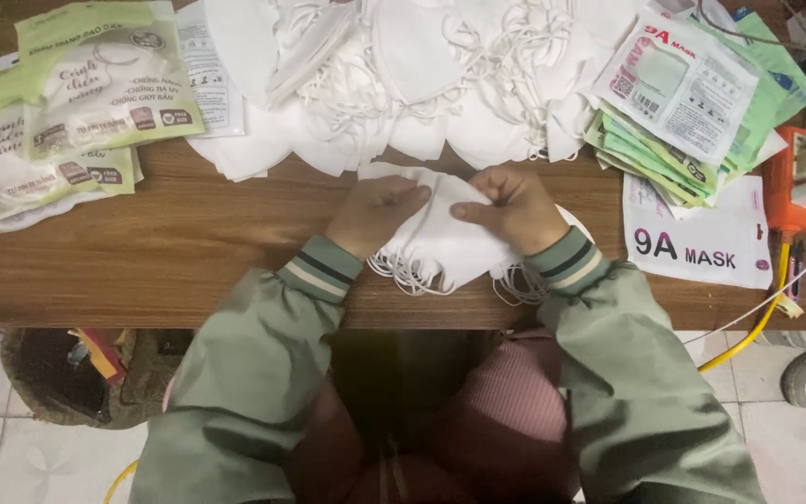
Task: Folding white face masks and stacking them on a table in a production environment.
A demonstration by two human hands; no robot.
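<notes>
Both hands, left hand [373, 213] and right hand [515, 207], pinch a small stack of white masks [440, 245] at the table [188, 252] near edge; filled green pouches [76, 103] lie left, loose mask pile [403, 75] and empty packets [692, 140] remain.

Both forearms, in green sleeves with striped cuffs, reach forward over the desk's near edge. The left hand [377, 213] curls, fingers bent inward in a pinching grip. The right hand [512, 207] mirrors it, knuckles up, fingertips pinched, close beside the left.

green jacket sleeves [263, 355], striped ribbed cuffs [321, 269]
</notes>
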